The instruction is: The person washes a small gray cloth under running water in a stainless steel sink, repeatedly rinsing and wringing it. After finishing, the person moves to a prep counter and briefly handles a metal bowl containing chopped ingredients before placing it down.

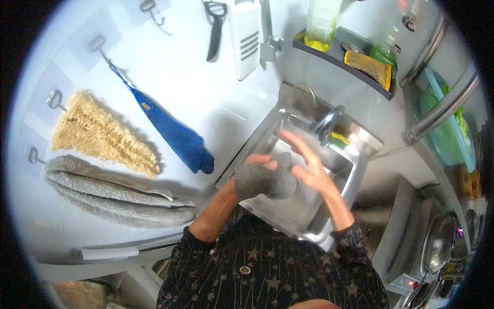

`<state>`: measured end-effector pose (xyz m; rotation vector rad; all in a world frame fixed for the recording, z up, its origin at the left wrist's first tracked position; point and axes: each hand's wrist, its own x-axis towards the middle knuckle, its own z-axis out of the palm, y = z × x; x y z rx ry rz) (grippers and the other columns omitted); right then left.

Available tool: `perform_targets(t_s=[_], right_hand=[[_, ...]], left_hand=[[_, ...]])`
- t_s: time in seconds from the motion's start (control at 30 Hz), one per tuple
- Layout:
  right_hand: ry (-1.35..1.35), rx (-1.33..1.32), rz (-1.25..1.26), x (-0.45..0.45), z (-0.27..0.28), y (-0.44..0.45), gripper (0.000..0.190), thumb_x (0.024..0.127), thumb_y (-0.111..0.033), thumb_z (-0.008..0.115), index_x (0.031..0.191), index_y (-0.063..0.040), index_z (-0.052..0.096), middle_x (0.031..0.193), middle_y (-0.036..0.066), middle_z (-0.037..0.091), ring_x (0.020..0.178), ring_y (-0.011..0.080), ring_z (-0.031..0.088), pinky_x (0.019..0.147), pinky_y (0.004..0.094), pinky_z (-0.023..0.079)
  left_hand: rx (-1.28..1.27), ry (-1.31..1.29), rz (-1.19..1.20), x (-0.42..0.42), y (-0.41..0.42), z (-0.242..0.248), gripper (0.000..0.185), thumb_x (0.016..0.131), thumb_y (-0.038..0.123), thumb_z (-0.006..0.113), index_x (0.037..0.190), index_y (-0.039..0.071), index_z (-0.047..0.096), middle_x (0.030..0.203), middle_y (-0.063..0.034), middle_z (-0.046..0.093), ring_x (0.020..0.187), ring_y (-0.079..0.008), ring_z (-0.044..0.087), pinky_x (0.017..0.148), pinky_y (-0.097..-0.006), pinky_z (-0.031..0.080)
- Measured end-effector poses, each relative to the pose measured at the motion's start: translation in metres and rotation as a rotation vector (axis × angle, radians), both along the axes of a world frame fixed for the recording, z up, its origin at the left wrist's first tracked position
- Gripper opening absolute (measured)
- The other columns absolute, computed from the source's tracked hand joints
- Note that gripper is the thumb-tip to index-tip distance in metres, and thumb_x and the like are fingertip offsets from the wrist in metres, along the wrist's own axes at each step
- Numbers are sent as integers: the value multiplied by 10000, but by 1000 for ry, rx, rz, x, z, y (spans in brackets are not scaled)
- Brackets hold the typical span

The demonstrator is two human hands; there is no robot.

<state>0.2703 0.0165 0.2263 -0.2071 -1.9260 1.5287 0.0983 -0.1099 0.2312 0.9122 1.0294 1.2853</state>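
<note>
A grey cloth (254,181) lies across the back of my left hand (263,160) and wrist, bunched above the sink. Fingertips of that hand press on its upper edge, while the palm is hidden beneath the fabric. Just right of it is my right hand (310,170), slightly blurred, its fingers stretched out and its thumb by the cloth's edge; whether the thumb touches the cloth is unclear. Below both hands is a stainless steel sink (305,204), with a chrome faucet (330,121) at its far side.
A loofah (104,133), a blue cloth (170,129) and a grey towel (115,197) hang from wall hooks at left. A peeler (215,33) hangs higher up. Beyond the sink, a dark shelf (339,63) holds bottles and a yellow-edged sponge (368,68). A green basin (444,119) stands right.
</note>
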Motion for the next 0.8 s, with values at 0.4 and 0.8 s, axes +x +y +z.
perform_targets(t_s=[0.4, 0.8], right_hand=[[184, 345, 89, -119, 167, 18, 272, 855, -88, 662, 1110, -18, 602, 963, 24, 629, 875, 90, 575, 788, 262, 490], [574, 773, -210, -235, 209, 26, 213, 801, -114, 589, 979, -47, 686, 878, 200, 676, 825, 370, 664, 740, 425, 533]], left_hand=[[566, 438, 854, -69, -30, 129, 235, 906, 153, 674, 1088, 6, 657, 799, 10, 613, 724, -77, 572, 631, -222, 478], [815, 1186, 1484, -100, 28, 183, 279, 877, -11, 525, 1113, 1, 673, 958, -182, 711, 832, -272, 693, 771, -356, 524]])
